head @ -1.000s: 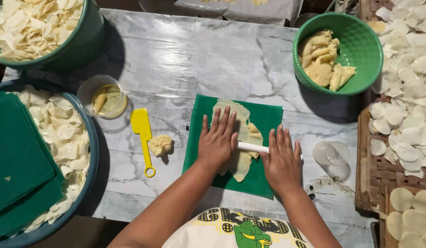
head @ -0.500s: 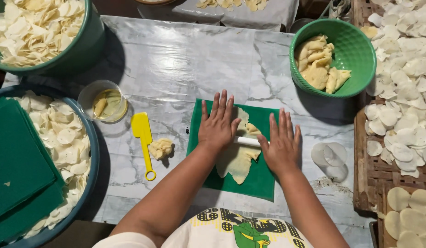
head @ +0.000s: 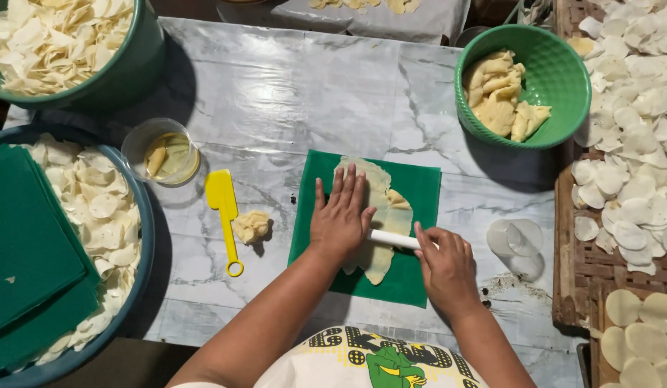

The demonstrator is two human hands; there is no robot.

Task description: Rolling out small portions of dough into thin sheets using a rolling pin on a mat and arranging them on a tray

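Two hands are seen pressed on a white rolling pin [head: 392,240] laid across a flattened sheet of pale dough [head: 380,215]. The left hand [head: 340,215] is spread flat, fingers [head: 350,187] extended and released, palm resting over the pin and dough. The right hand [head: 445,264] is placed on the pin's other end, fingers curled loosely over it. The dough is located on a green mat [head: 420,188] at the middle of the marble counter [head: 276,93]. Just left of the mat, a yellow scraper [head: 224,208] and a small dough lump [head: 251,226] are noted. A clear cup of oil [head: 162,152] is set near the scraper. A green bowl of dough pieces [head: 524,86] is positioned at the far right. Thin white discs are held in a blue basin [head: 125,287] at the left.
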